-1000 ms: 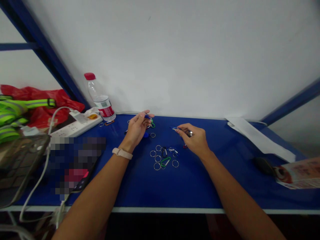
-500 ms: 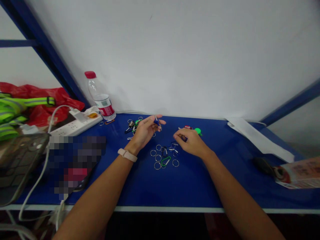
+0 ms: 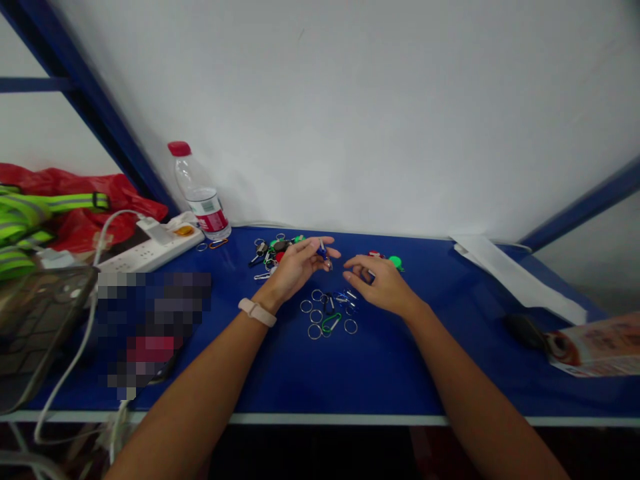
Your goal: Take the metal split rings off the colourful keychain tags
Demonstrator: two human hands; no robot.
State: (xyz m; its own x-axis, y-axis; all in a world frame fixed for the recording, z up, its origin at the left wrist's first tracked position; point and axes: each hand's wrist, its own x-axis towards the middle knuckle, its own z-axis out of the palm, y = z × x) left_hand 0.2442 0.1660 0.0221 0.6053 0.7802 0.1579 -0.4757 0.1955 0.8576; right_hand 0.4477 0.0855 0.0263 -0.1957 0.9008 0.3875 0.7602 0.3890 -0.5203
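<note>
My left hand [image 3: 303,260] pinches a small blue carabiner [image 3: 323,250] with a silvery part hanging from it. To its right, my right hand [image 3: 377,277] hovers over the table with thumb and fingers apart, holding nothing I can see; a dark piece partly shows behind its fingers. Below both hands lie several loose key rings [image 3: 316,316], a green carabiner [image 3: 331,324], a dark carabiner [image 3: 328,304] and blue carabiners [image 3: 346,297]. Beyond my right hand sits a round green piece [image 3: 395,262] by a red one [image 3: 374,254]. Behind my left hand is a pile of assorted keychain parts [image 3: 273,252].
An upright water bottle [image 3: 203,200] stands at back left, with an orange carabiner [image 3: 219,244] at its base. A power strip [image 3: 150,253], cables and a red bag [image 3: 125,193] fill the left side. White paper [image 3: 520,280] and a printed packet [image 3: 595,347] lie at right.
My left hand has shifted slightly right and down with the blue carabiner. The fingers of my right hand have spread from a pinch, just above the blue carabiners.
</note>
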